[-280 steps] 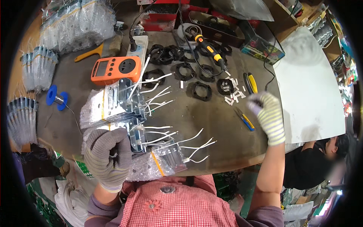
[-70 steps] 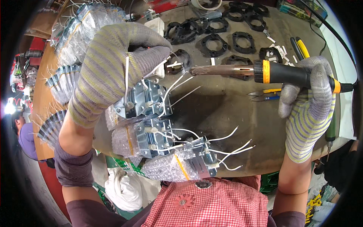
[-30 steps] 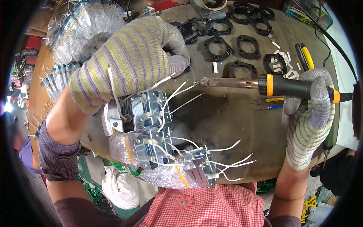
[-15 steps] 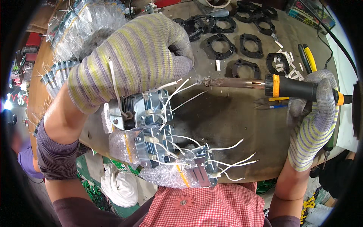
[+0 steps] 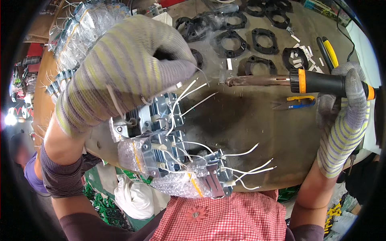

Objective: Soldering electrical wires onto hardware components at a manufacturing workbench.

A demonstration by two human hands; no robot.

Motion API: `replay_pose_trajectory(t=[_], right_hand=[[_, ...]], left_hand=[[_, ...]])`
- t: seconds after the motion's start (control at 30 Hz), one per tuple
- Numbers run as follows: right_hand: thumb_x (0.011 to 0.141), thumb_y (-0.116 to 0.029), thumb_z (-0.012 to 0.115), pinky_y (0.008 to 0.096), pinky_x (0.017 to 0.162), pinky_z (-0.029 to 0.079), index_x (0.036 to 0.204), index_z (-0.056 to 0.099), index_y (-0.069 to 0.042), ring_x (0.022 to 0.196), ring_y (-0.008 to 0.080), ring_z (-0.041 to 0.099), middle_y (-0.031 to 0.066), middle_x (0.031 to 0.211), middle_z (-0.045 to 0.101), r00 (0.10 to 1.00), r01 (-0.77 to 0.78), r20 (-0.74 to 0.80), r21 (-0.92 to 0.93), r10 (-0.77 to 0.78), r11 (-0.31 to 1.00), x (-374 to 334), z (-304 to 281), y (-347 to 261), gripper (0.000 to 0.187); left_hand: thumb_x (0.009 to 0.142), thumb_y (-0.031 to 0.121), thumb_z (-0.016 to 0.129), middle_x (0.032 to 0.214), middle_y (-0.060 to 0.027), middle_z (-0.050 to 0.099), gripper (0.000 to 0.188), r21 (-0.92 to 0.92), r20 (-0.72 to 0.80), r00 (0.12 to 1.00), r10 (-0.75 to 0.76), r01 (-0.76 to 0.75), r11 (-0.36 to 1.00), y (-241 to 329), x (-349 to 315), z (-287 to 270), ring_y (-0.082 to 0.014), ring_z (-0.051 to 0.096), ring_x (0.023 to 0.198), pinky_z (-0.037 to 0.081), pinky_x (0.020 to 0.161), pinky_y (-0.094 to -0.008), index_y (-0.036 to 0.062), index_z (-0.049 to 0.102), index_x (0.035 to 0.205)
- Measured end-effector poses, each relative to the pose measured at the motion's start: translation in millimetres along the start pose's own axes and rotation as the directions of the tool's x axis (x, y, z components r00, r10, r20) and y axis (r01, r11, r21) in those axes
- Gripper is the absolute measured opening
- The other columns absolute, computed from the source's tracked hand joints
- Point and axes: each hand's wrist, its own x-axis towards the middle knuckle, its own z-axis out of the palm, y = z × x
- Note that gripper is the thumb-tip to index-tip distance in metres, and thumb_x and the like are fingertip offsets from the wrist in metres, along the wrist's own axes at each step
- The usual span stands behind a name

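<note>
My right hand, in a striped knit glove, is wrapped around the black and orange handle of a soldering iron. The iron's darkened barrel points left, its tip apart from the white leads. My left hand, gloved the same way, pinches a thin solder wire that curves out past the fingertips. Beneath this hand lies a metal-framed electrical part with white leads, partly covered by the glove. Two similar parts, one a bubble-wrapped part, lie nearer me, their bare-ended leads sticking out to the right.
Several black ring-shaped pieces are spread over the far table. Small white strips lie beside yellow-handled pliers. Thread snips rest below the iron. Wrapped parts are piled at far left. Faint smoke hangs beyond my left hand.
The soldering iron has shifted right, widening the gap between its tip and the lead ends. My left hand has moved left and slightly down, still pinching the solder wire.
</note>
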Motion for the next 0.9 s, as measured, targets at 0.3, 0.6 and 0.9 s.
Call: replay_pose_trajectory(t=[0.3, 0.6, 0.9], right_hand=[[0.094, -0.031, 0.057, 0.0187, 0.039, 0.026, 0.098, 0.059, -0.002, 0.041, 0.0031, 0.038, -0.0029, 0.055, 0.046, 0.954, -0.089, 0.284, -0.033, 0.094, 0.996, 1.3, -18.9, -0.4, 0.029], [0.095, -0.03, 0.057, 0.0195, 0.035, 0.027, 0.099, 0.059, 0.0, 0.038, 0.0046, 0.038, -0.0004, 0.056, 0.049, 0.979, -0.051, 0.196, -0.016, 0.053, 0.999, -2.1, -14.1, 2.3, 0.03], [0.093, -0.034, 0.057, 0.0198, 0.033, 0.026, 0.095, 0.056, -0.002, 0.036, 0.0054, 0.036, -0.0009, 0.052, 0.046, 0.992, -0.018, 0.123, -0.096, 0.03, 0.995, -2.0, -9.4, 2.1, 0.032]], left_hand=[[0.076, 0.011, 0.071, 0.079, -0.0087, 0.069, 0.007, 0.377, 0.075, 0.919, 0.386, -0.385, 0.843, 2.7, 5.7, 15.9, -0.0232, 0.066, 0.071, 0.053, 0.063, -0.0316, 0.0062, 0.072, 0.081], [0.076, 0.012, 0.072, 0.08, -0.011, 0.069, 0.009, 0.423, 0.077, 0.911, 0.406, -0.399, 0.814, -2.2, 12.1, 22.9, -0.0278, 0.067, 0.073, 0.054, 0.066, -0.0359, 0.005, 0.072, 0.081], [0.076, 0.018, 0.075, 0.079, -0.0117, 0.069, 0.013, 0.456, -0.056, 0.888, 0.456, -0.384, 0.803, -7.8, 8.5, 31.5, -0.0292, 0.067, 0.073, 0.053, 0.067, -0.0362, 0.0059, 0.072, 0.081]])
